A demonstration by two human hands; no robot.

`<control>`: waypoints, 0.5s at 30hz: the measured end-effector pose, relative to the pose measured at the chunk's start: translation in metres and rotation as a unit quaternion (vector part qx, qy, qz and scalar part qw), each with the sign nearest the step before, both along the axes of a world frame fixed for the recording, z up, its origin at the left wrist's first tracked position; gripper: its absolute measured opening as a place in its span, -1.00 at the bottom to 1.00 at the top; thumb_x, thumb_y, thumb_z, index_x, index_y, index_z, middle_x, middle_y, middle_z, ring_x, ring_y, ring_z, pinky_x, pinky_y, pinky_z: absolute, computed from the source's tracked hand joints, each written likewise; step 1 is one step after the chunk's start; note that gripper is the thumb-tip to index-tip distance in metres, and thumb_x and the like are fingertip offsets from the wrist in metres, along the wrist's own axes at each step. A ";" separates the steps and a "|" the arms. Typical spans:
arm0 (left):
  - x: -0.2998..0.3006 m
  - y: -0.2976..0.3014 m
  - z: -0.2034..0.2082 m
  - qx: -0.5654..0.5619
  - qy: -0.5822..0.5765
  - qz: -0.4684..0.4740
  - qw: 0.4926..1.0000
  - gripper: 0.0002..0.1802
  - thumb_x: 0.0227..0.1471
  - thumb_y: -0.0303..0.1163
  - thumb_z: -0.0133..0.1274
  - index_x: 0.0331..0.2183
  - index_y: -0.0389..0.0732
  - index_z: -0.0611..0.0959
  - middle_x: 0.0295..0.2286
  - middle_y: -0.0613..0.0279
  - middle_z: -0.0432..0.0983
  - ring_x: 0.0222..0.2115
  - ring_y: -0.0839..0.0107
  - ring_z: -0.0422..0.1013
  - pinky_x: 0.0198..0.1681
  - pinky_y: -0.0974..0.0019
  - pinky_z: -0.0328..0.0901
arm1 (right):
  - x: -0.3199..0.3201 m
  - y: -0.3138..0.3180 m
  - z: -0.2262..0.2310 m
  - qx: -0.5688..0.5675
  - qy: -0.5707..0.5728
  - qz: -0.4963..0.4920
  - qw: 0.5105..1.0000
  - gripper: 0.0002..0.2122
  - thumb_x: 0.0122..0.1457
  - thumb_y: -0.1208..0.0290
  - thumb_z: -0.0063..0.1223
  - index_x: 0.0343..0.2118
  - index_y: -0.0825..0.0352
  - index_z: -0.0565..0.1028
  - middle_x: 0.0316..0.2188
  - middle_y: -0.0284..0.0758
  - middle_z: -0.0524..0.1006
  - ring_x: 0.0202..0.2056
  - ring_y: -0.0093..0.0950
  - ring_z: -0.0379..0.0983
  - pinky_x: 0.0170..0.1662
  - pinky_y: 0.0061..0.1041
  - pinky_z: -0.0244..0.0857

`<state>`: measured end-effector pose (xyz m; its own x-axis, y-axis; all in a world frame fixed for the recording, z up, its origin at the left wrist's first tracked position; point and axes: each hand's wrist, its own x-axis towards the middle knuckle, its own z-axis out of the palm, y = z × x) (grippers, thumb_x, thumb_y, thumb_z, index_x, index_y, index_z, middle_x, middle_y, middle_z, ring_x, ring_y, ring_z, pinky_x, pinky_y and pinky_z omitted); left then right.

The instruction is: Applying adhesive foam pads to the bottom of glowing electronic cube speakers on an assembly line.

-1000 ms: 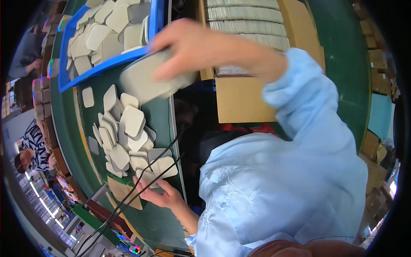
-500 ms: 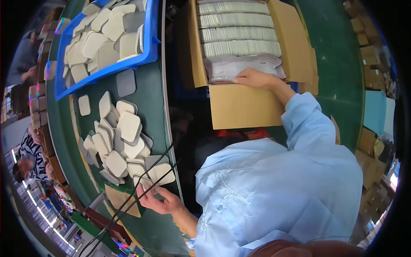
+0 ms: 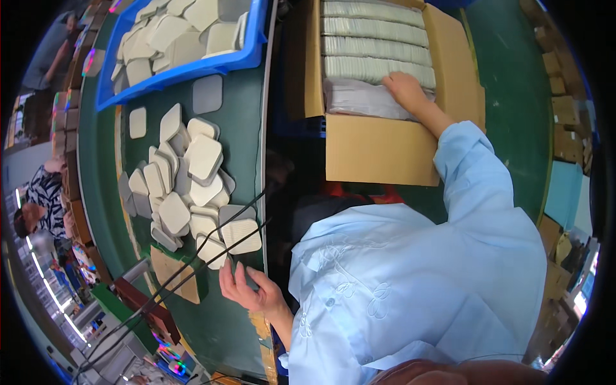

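Observation:
My left hand (image 3: pixel 250 289) is beside the table's near edge, its fingers apart and nothing visible between them. Just beyond its fingertips lies a cream square pad with rounded corners (image 3: pixel 212 251), at the near end of a loose heap of cream and grey pads (image 3: pixel 174 213). Inside an open cardboard box (image 3: pixel 382 151), my right hand (image 3: pixel 405 90) rests with bent fingers held together. Its fingertips are hidden where a row of tightly packed thin white pieces (image 3: pixel 356 67) meets a clear-wrapped bundle (image 3: pixel 366 99); what they grip, if anything, does not show.
A blue crate (image 3: pixel 186 77) full of similar pads stands at the far left. A grey pad (image 3: pixel 207 94) and a cream pad (image 3: pixel 138 122) lie apart from the heap. Black cables (image 3: pixel 192 260) cross near my left hand, over a cardboard piece (image 3: pixel 176 274). People work at the left.
My left hand has drawn back from the pads at the heap's near end. My right hand has moved from the wrapped bundle's near edge up toward the packed rows, fingers now bent. The view has shifted.

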<state>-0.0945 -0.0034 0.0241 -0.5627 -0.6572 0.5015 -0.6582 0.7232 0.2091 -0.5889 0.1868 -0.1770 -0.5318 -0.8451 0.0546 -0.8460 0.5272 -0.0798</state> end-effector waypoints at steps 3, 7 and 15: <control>0.004 0.007 0.008 0.003 -0.013 0.006 1.000 -0.71 0.03 -0.68 0.07 -0.15 -0.35 0.60 -0.04 -0.07 0.50 -0.01 -0.01 0.38 0.06 0.06 0.27 | -0.003 0.007 0.008 -0.057 -0.041 -0.038 0.997 -0.88 0.07 0.49 0.07 -0.30 0.28 0.51 -0.36 -0.15 0.46 -0.27 -0.09 0.45 -0.17 -0.18 0.37; 0.020 0.032 0.015 0.083 0.032 -0.037 0.995 -0.63 -0.10 -0.64 0.13 -0.14 -0.34 0.62 -0.08 -0.11 0.54 -0.13 -0.03 0.46 -0.03 0.06 0.35 | 0.078 -0.022 0.140 -0.142 -0.146 0.088 0.975 -0.80 0.10 0.47 0.09 -0.18 0.21 0.56 -0.34 -0.17 0.48 -0.26 -0.10 0.46 -0.24 -0.20 0.36; 0.034 0.060 0.014 0.401 0.144 -0.142 0.894 -0.05 -0.17 -0.42 0.37 0.25 -0.21 0.32 0.23 -0.06 0.22 0.20 0.04 0.24 0.14 0.14 0.30 | 0.322 -0.147 0.203 0.071 -0.682 0.414 0.599 -0.68 0.05 0.56 0.05 -0.08 0.42 0.52 -0.20 -0.09 0.60 -0.17 -0.07 0.53 -0.10 -0.28 0.41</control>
